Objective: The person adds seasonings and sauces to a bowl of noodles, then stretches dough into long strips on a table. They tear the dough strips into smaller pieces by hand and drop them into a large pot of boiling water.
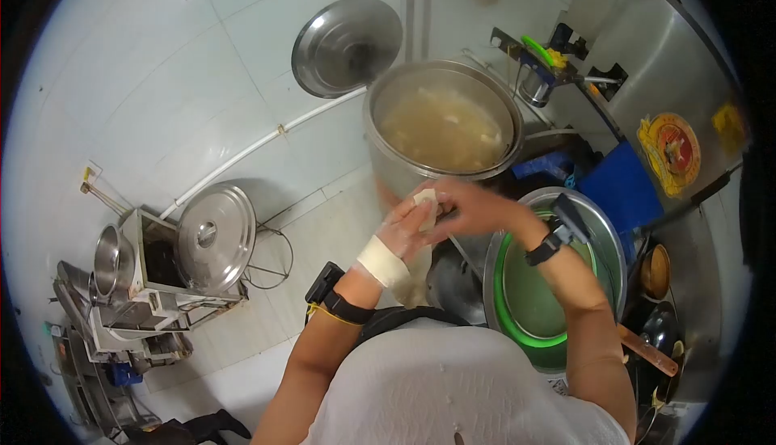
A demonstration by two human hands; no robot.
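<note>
Fingers of both hands meet around a small pale, dough-like lump (425, 200), pinching it between them just near the rim of the tall stainless-steel stockpot (388, 162), at the middle of the scene. On the left hand (408, 231) the fingers curl up under the lump, and a white bandage wrap (383, 261) circles the wrist, with a black band carrying a small black device (331, 295) further down the forearm. Over the lump the right hand (477, 209) closes from the right, its fingers folded tight on the piece; a black wristwatch (546, 247) sits on that wrist. Inside the stockpot lies a cloudy yellowish broth (444, 130) with pale pieces floating in it. Leaning against the white tiled wall just beyond the pot to the left is a round steel lid (346, 45). Right of the hands, under the right forearm, sits a wide steel basin holding a green bowl (529, 299). Further right stands a blue plastic block (622, 186) beside a steel cabinet with a yellow and red sticker (669, 150). Far to the left, a smaller steel pot with a knobbed lid (214, 235) rests on a wire rack.
</note>
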